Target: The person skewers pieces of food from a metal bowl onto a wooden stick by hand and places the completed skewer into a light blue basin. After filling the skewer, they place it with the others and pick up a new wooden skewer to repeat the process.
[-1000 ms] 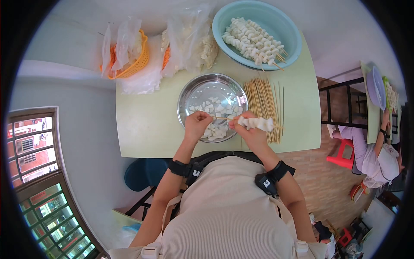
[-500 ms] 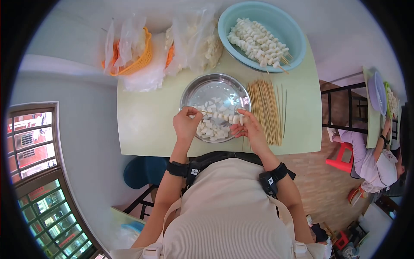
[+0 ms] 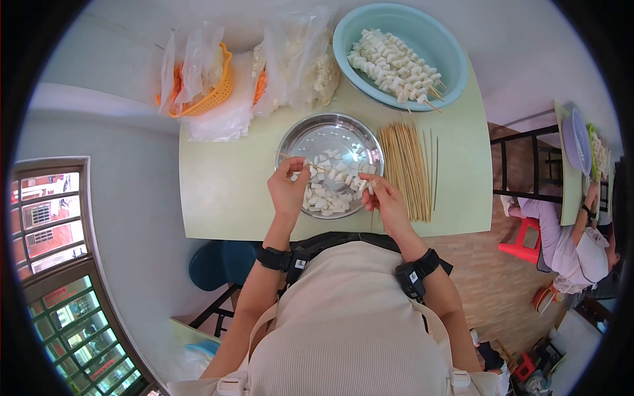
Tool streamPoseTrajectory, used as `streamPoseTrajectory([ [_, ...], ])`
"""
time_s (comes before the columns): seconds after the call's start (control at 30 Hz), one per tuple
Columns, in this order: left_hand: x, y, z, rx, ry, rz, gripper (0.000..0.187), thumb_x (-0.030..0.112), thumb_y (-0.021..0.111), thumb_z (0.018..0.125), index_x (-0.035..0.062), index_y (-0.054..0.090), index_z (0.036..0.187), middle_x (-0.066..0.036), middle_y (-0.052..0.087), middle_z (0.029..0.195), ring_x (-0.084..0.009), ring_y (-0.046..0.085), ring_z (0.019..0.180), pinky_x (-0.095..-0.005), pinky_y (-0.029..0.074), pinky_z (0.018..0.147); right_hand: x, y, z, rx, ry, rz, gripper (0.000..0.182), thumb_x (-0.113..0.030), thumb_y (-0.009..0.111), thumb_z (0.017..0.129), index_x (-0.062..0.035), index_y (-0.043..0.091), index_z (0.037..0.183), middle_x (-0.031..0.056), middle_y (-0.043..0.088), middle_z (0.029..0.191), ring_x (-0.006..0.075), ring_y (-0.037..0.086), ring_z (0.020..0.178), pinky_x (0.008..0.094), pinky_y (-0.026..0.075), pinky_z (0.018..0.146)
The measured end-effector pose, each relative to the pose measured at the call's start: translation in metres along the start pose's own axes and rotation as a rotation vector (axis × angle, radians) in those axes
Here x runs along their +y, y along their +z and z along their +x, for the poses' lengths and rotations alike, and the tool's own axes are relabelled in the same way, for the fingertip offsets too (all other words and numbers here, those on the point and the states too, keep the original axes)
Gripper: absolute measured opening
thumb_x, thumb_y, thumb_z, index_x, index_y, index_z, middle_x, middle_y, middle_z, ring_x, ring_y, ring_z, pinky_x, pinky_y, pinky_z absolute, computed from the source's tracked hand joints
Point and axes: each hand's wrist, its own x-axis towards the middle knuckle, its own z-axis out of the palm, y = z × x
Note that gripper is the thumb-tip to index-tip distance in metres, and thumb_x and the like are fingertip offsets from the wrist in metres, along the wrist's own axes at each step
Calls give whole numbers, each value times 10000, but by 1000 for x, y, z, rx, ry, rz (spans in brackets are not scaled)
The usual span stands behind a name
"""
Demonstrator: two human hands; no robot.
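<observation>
My left hand (image 3: 290, 185) pinches a thin wooden skewer (image 3: 319, 167) over the left part of a round steel bowl (image 3: 288, 134). White pieces (image 3: 343, 177) are threaded along the skewer toward its right end. There, my right hand (image 3: 383, 198) has its fingers closed on the threaded pieces at the bowl's right rim. Loose white pieces (image 3: 325, 200) lie in the bowl beneath both hands. Right of the bowl lies a bundle of bare skewers (image 3: 408, 173).
A blue basin (image 3: 451, 66) with finished white skewers stands at the back right. At the back left are an orange basket (image 3: 224, 86) and plastic bags (image 3: 290, 59). Far right, a person (image 3: 581, 254) sits by another table with a purple basin (image 3: 576, 142).
The skewer's left end has come out past my left hand, tilted up to the left. My right hand's fingers have drawn together on the white pieces.
</observation>
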Motion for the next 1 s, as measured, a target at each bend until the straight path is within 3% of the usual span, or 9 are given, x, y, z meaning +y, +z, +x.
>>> streamPoseTrajectory([
  [0.13,-1,0,-3,-20,51,-8,170,57,641,694,34,632,862,-62,632,732,-128,597,681,-258,452,665,1,-1,-1,3,0,-7,310,-211,377,919,-39,548,1111,-18,518,686,49,441,576,178,367,544],
  [0.2,6,5,-11,-147,68,52,158,71,640,717,19,630,866,-47,629,714,-100,573,668,-233,433,676,0,1,-1,5,8,-9,307,-211,380,918,-40,550,1108,-19,517,686,49,440,577,178,365,544],
  [0.4,16,9,-12,-166,39,66,157,77,639,715,17,628,859,-46,630,710,-105,588,667,-243,430,664,0,3,1,-35,-38,-7,317,-243,386,926,-42,534,1122,-24,504,691,46,433,605,178,369,574],
  [0.7,10,7,-11,-111,109,92,157,80,640,702,24,623,847,-46,629,737,-116,590,683,-253,422,643,6,-6,4,67,8,19,326,-296,413,912,-77,526,1125,-15,535,670,53,469,570,189,388,554],
  [0.87,10,5,-10,-102,82,132,163,83,644,694,27,621,845,-47,627,741,-117,589,682,-260,422,643,4,-9,3,75,2,25,255,-244,489,879,-80,543,1066,-23,537,670,50,477,562,186,383,538],
  [1.0,8,4,-11,-155,42,113,138,63,634,711,13,615,839,-44,625,737,-97,581,666,-237,433,632,0,-7,2,59,28,2,269,-196,522,859,-77,521,1100,-21,534,670,55,479,575,185,383,540],
])
